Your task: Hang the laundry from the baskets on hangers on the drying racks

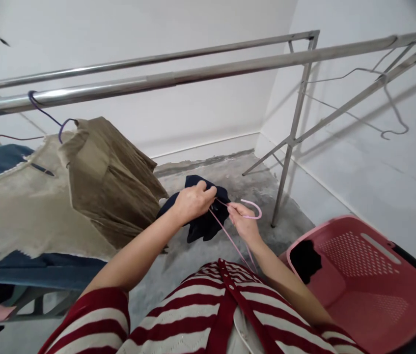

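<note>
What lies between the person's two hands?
In the head view, a strand of a pink hanger crosses the gap, in front of a dark navy garment.

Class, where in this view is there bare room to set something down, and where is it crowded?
Bare concrete floor lies beyond the navy garment in the left hand, up to the white wall, and between the right hand and the pink laundry basket. It is crowded at left, around the hanging olive corduroy garment.
</note>
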Motion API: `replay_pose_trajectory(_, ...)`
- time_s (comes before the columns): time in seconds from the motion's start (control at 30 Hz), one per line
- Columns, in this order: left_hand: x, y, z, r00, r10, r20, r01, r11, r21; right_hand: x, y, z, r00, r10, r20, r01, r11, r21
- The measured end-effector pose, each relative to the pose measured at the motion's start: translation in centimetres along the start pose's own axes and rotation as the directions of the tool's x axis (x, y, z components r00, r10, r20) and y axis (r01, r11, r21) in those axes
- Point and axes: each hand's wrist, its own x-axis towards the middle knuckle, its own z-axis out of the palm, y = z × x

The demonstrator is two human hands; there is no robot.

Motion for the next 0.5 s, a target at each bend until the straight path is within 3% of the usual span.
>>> replay_pose_trajectory(0.17, -4.4, -0.7, 3.0, 0.999, 0.05, -0.003, -0.05, 0.992, 0.112, -0.2, 0.0, 0.2, 0.993, -0.08, -0.083, 0.086, 0.993, 0.076)
replay_pose_trajectory(0.3, -5.9, -0.9, 4.1, 0.986, -0.094, -0.134, 0.105, 0.991, 0.077, 0.0, -0.4, 0.3, 0.99, -0.128, -0.05, 0.133, 0.985, 0.106)
replay_pose_trajectory(0.4, -6.1, -0.3, 3.9, 0.984, -0.145, -0.105, 0.151, 0.987, 0.05, 0.2, -0.1, 0.6, 0.996, -0.066, -0.057, 0.071, 0.994, 0.085)
replay_pose_trajectory(0.5, -6.0, -0.5, 1.8, 0.999, -0.029, 0.016, 0.029, 0.999, 0.018, -0.1, -0.5, -0.3, 0.996, -0.064, -0.057, 0.068, 0.995, 0.069)
